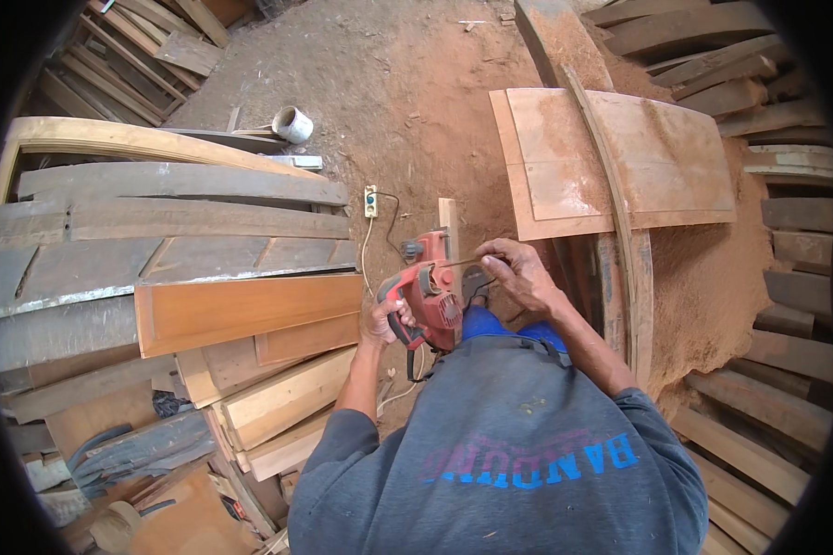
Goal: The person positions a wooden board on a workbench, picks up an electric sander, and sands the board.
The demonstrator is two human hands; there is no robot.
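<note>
My left hand (386, 321) is wrapped round the rear handle of a red and black electric hand planer (432, 298). The planer is held in front of my body, above a narrow light wooden board (448, 222) that shows beyond it. My right hand (520, 276) is closed, with thumb and fingers pinching a thin brown stick (472, 262). The stick's far end reaches the upper side of the planer; whether it goes into an opening there I cannot tell. A dark power cord (411, 365) hangs from the planer's handle.
Stacked boards and an orange-brown plank (250, 310) lie at left. A power strip (371, 202) with its cable is on the dirt floor ahead, near a white bucket (292, 125). At right, a plywood sheet (676, 162) lies under a long batten (611, 176), among sawdust (713, 296).
</note>
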